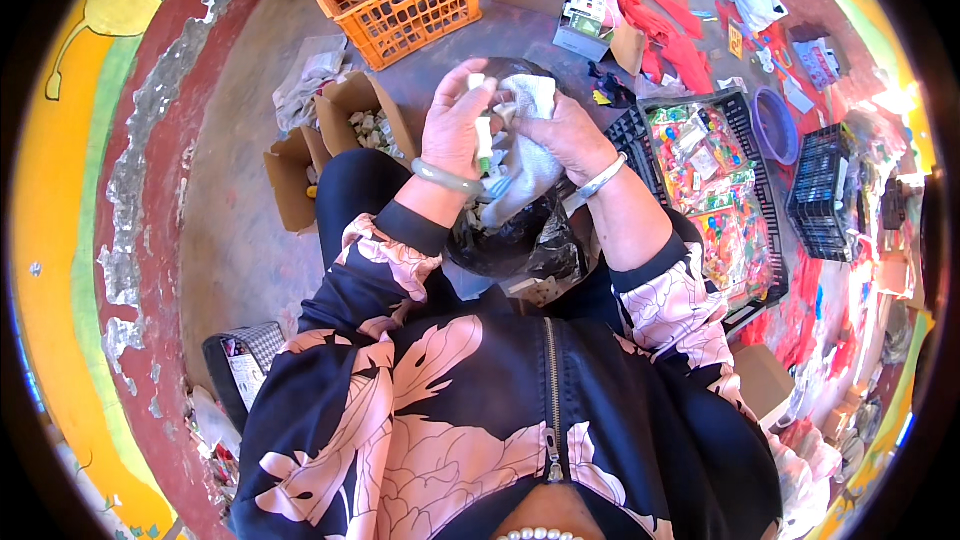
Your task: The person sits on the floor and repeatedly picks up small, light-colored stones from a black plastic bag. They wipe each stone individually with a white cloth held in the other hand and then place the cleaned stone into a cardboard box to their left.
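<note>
My left hand [450,130] is closed, thumb against fingers, on a small white piece with a green end [484,143]; its exact kind is unclear. Close beside it, my right hand [575,138] grips a whitish-grey cloth [530,178], which hangs down between the two hands. Beneath them, between my knees, sits a black plastic bag [552,245] with its mouth spread. Small white and grey pieces [485,212] show inside the bag, partly covered by the cloth and hands.
Left of my knee stand open cardboard boxes [290,180], one with small white pieces. An orange crate [405,25] is ahead. To the right, a black crate [770,240] holds colourful packets [700,155], with a purple basin [775,125] beyond it. Red plastic [655,0] litters the floor.
</note>
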Action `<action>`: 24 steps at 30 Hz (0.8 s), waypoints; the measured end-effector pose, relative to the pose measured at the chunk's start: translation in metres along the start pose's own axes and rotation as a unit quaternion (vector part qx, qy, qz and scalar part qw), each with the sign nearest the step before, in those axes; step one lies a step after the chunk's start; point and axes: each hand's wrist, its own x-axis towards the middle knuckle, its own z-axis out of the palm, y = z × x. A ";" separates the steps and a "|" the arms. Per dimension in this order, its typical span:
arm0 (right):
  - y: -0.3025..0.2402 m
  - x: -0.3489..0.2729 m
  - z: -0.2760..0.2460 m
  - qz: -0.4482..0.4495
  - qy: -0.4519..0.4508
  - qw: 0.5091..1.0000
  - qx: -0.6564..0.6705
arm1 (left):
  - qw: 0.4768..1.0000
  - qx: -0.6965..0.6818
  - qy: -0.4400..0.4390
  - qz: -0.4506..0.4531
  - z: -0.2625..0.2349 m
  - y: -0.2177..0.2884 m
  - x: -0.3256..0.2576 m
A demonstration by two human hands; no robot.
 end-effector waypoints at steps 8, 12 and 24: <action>-0.005 0.006 -0.006 0.010 0.180 0.976 0.118 | 0.982 0.181 -0.029 -0.037 -0.011 -0.002 0.003; 0.012 0.016 -0.005 -0.065 0.238 0.965 -0.094 | 0.985 0.145 -0.071 -0.057 -0.010 -0.016 -0.002; -0.018 -0.002 -0.008 0.036 0.027 0.986 0.163 | 0.806 0.536 0.019 0.252 -0.022 -0.006 0.010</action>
